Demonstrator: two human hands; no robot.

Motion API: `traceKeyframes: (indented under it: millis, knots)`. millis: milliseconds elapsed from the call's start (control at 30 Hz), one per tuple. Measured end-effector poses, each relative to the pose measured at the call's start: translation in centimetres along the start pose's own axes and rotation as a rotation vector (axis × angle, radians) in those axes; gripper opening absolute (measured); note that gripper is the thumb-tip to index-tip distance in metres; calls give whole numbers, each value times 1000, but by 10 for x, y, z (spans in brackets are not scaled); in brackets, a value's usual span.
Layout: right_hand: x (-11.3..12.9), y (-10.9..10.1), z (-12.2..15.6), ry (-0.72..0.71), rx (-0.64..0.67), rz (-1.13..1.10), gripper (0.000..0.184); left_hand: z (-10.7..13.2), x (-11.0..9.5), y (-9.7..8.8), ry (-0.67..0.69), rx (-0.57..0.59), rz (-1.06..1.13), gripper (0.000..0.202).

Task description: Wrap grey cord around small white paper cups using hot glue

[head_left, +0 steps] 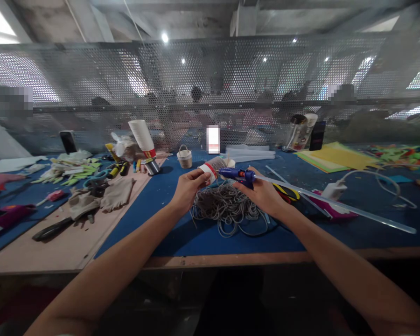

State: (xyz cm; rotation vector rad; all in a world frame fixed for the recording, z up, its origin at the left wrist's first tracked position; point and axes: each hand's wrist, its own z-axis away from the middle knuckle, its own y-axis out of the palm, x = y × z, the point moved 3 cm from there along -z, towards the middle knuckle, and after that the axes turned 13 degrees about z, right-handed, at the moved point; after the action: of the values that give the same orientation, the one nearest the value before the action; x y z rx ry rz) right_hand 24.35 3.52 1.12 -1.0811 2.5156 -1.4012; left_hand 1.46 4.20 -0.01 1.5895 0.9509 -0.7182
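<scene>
My left hand (191,186) grips a paper cup (208,171), white with a red band and partly covered in grey cord, tilted on its side. My right hand (261,191) is wrapped round a blue hot glue gun (236,174), its nozzle pointing left at the cup. Whether the tip touches the cup I cannot tell. A long clear glue stick (336,200) sticks out behind the gun to the right. Below both hands lies a loose heap of grey cord (227,210). Just behind the gun, a pale round item is mostly hidden.
A small cord-wrapped basket with a handle (185,157) stands behind my left hand. To the left are stacked paper cups (142,135), gloves (117,193) and scissors (98,178). Coloured sheets (339,156) and a white power adapter (334,190) lie right. A perforated metal screen (210,79) closes the back.
</scene>
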Motion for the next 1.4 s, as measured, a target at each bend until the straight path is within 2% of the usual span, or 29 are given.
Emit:
traceKeyframes:
  millis: [767, 1400]
  knots:
    - [0, -1, 0, -10, 19, 13, 29, -1, -2, -2, 5, 22, 0, 28]
    - [-2, -1, 0, -10, 39, 4, 29, -1, -6, 0, -5, -24, 40, 27]
